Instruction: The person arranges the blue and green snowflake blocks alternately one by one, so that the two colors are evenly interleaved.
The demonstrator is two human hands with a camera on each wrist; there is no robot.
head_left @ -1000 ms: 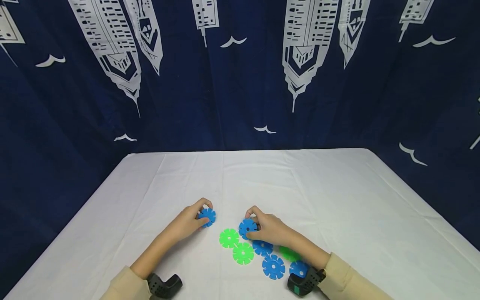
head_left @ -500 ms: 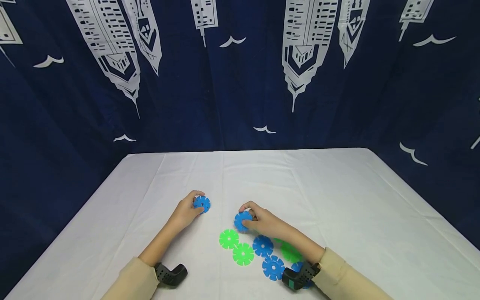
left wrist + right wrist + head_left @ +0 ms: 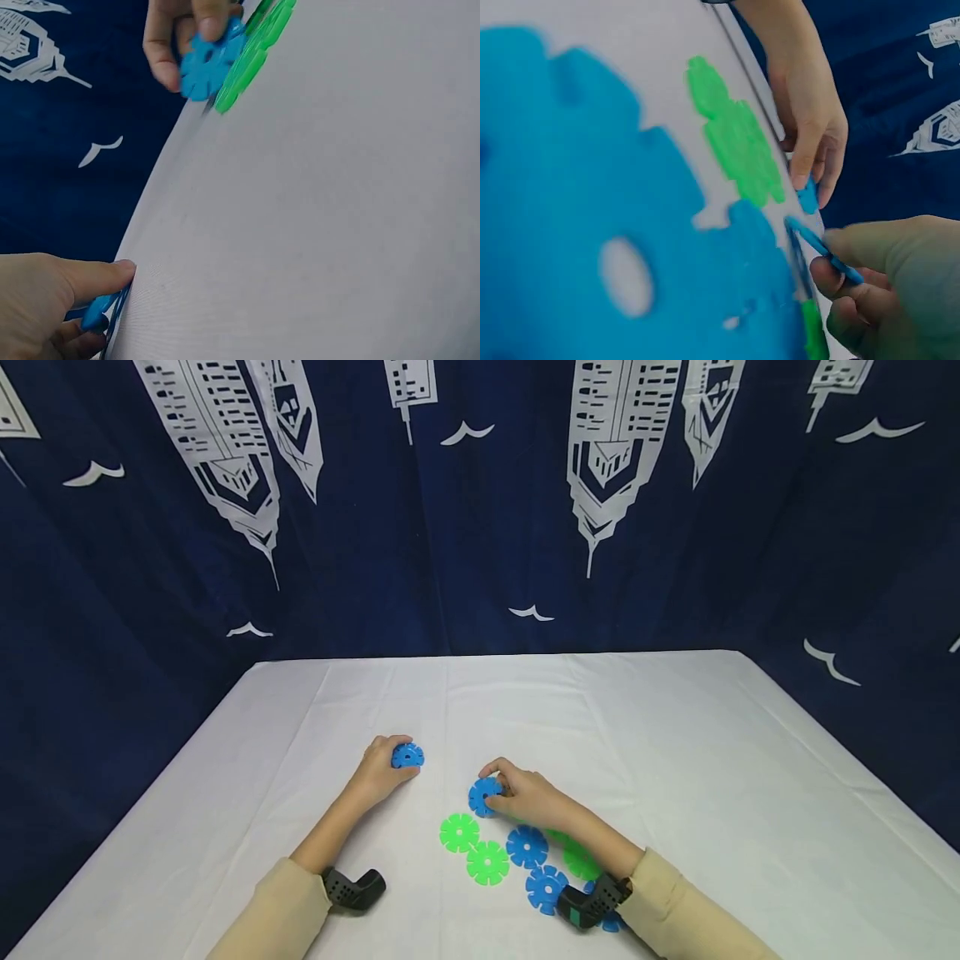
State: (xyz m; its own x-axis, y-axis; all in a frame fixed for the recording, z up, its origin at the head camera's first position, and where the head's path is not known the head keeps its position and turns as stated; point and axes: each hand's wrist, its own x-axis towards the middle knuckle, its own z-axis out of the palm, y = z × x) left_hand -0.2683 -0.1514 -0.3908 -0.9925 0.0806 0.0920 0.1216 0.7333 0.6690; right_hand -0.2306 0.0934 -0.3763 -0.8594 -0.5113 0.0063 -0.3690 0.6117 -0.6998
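The blue notched plastic disc (image 3: 408, 756) pinched in the left hand (image 3: 381, 771) has moved farther from the table's near edge over the last second; the second blue notched disc (image 3: 483, 796), pinched in the right hand (image 3: 528, 797), has lifted off the white tablecloth (image 3: 675, 760) beside the green and blue discs (image 3: 487, 862) lying near that edge. Both wrists stay low, fingers curled.

Blue discs (image 3: 527, 847), green discs (image 3: 459, 832); white tablecloth (image 3: 675, 760); navy curtain (image 3: 465, 527), white skyscraper print.
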